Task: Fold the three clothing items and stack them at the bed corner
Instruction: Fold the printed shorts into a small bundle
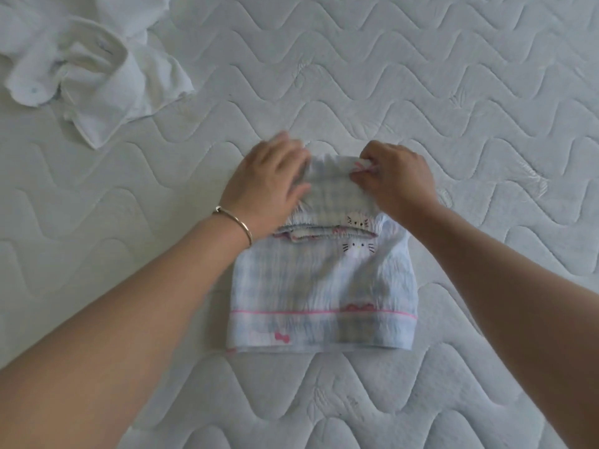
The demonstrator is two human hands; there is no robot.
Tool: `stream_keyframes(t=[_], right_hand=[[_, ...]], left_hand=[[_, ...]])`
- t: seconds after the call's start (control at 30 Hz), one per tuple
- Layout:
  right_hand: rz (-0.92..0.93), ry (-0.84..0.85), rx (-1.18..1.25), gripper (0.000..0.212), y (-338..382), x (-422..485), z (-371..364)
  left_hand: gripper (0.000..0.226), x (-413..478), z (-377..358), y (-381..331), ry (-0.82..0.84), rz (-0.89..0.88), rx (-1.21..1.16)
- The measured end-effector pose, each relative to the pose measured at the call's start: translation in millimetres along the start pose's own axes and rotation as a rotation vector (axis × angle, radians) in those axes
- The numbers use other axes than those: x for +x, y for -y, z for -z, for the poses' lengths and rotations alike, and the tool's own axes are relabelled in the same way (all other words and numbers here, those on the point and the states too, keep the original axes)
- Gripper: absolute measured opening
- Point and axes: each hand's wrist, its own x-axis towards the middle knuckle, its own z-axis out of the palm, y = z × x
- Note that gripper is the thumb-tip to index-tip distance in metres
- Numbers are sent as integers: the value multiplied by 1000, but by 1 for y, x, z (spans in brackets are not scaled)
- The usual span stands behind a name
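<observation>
A pale blue checked garment [321,286] with cat faces and pink trim lies flat in the middle of the mattress, its far part folded over toward me. My left hand [269,186] grips the left end of that far fold, fingers curled around the cloth. My right hand [395,176] pinches the right end of the same fold between thumb and fingers. A crumpled white shirt with a collar [94,72] lies at the far left, apart from both hands. A third clothing item is not in view.
The quilted white mattress [421,76] fills the whole view, with open surface to the right, far side and near side. A thin metal bangle [236,222] sits on my left wrist. No bed edge or corner shows.
</observation>
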Motion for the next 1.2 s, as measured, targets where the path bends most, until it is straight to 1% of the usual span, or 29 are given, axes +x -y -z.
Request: stream_keyframes(t=[0.1,0.13,0.2,0.27,0.33,0.4,0.43,0.47,0.5,0.53,0.57,0.6,0.63,0.67,0.7,0.73,0.77,0.8,0.87,0.9,0.97,1.07,1.1,1.13,1.17,1.2], right_hand=[[37,-34,6,19,-3,1,-2],[55,-60,13,19,-4,-1,-3],[112,-126,25,18,-5,-8,-4],[152,-177,22,18,-4,-19,-1],[194,-223,-13,17,-3,-33,3],[239,-281,-53,15,-2,-52,11],[260,-299,-56,13,-2,-62,15],[281,-306,-57,10,0,-73,19],[301,-304,-60,7,0,-85,22],[325,-293,-65,8,1,-97,24],[355,-274,-71,10,2,-110,24],[386,-253,-81,10,2,-124,24],[407,-228,-95,10,2,-138,23],[418,-197,-117,9,1,-152,21],[421,-161,-142,8,-2,-164,18],[417,-125,-165,7,-5,-175,15],[410,-89,-183,6,-7,-184,12],[398,-57,-200,6,-10,-190,11],[345,11,-234,12,-12,-199,8],[315,49,-253,17,-12,-203,7],[267,105,-281,19,-12,-210,6],[188,149,-282,15,-7,-219,6],[161,140,-261,16,-3,-220,8],[131,113,-222,22,2,-220,12],[103,53,-180,27,9,-216,16],[86,-28,-148,29,17,-210,19]], left_hand=[[65,-31,-17,-24,191,-266,-14],[69,-40,-24,-28,241,-306,22],[70,-53,-36,-30,278,-301,113],[70,-54,-42,-33,280,-268,140],[65,-53,-38,-35,241,-272,102],[52,-59,-27,-38,141,-315,2],[43,-66,-20,-40,72,-303,-89],[34,-75,-12,-44,5,-216,-221],[28,-83,-2,-49,-51,-39,-405],[24,-92,8,-55,-98,219,-640],[23,-100,16,-60,-141,526,-939],[25,-107,23,-63,-195,827,-1245],[32,-114,26,-62,-223,1077,-1491],[43,-121,30,-61,-218,1234,-1674],[56,-127,33,-59,-183,1310,-1767],[66,-129,39,-60,-124,1335,-1812],[68,-132,41,-61,-57,1330,-1818],[61,-133,42,-66,5,1308,-1798],[37,-135,36,-73,69,1253,-1658],[34,-137,30,-75,60,1228,-1543],[41,-143,18,-77,-42,1205,-1345],[42,-154,9,-80,-169,1187,-1155],[42,-156,9,-82,-174,1154,-1043],[43,-156,11,-85,-172,1100,-884],[45,-155,12,-87,-204,1018,-693],[45,-152,15,-89,-262,896,-511]])
